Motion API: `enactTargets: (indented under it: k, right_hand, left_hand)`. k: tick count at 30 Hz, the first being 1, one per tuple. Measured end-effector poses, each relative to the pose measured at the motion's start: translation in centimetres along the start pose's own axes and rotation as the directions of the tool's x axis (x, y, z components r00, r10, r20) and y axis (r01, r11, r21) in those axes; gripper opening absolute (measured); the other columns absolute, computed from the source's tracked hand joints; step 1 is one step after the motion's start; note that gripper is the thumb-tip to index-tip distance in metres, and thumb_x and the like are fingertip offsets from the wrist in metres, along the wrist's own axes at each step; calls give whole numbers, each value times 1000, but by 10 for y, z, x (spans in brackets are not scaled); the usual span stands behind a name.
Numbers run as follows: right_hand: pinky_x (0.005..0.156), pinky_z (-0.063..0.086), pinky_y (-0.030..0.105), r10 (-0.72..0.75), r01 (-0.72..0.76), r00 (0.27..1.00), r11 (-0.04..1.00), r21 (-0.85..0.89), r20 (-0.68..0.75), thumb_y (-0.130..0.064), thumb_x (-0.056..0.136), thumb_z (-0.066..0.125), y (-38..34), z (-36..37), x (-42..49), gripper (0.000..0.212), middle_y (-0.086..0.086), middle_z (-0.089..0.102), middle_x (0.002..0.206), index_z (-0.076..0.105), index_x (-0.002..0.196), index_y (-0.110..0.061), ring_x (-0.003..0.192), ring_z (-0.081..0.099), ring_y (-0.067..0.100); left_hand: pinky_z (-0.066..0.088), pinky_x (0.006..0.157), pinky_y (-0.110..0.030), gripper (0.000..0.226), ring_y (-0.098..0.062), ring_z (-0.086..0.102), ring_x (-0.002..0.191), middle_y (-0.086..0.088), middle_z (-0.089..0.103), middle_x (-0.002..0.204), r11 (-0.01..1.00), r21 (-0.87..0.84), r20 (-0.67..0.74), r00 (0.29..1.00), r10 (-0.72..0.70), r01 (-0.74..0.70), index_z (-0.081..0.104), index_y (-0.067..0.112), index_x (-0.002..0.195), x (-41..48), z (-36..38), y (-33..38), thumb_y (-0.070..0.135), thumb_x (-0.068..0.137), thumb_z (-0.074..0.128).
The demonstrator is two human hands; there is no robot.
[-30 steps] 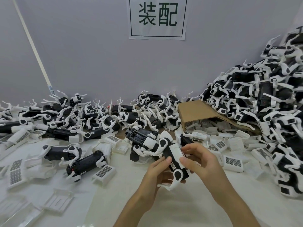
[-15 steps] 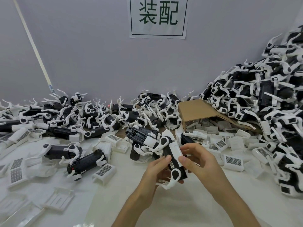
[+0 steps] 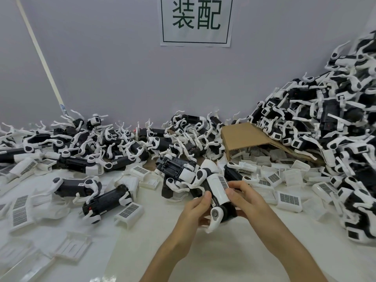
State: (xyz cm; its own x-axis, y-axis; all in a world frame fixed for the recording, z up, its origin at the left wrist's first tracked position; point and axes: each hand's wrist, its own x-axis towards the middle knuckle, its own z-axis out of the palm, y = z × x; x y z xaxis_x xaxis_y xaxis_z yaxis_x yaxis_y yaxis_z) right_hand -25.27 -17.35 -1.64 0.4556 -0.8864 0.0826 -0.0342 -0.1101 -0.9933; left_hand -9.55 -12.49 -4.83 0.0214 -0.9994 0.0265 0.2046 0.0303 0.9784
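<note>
Above the white table [image 3: 142, 251], both hands, left [image 3: 196, 212] and right [image 3: 247, 200], grip one black-and-white toy robot [image 3: 218, 192] between them.

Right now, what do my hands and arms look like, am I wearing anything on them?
The left hand and right hand are bare: no gloves, rings or watch show. The nails that show look short. The left forearm and right forearm are bare too, with no sleeve in view down to the picture's lower edge.
</note>
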Motion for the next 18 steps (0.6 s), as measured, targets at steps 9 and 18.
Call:
enactTargets:
  k: [9,18]
  right_hand:
    - [74,53,17,11,-12,1000,998,61,25,-31,85,66,0,5,-2,43,0,76,107,59,124,-14,97,72,11]
    - [76,57,25,-87,87,996,996,-32,-1,-33,80,72,5,10,-1,44,-2,77,105,61,120,-20,98,72,16]
  left_hand:
    - [53,98,-44,40,-21,71,101,1,77,108,990,100,-43,993,109,-104,78,34,108,4,-2,1,54,93,46]
    - [51,96,-24,36,-17,67,116,1,73,120,983,91,-10,987,163,-162,72,23,121,2,-1,2,41,95,54]
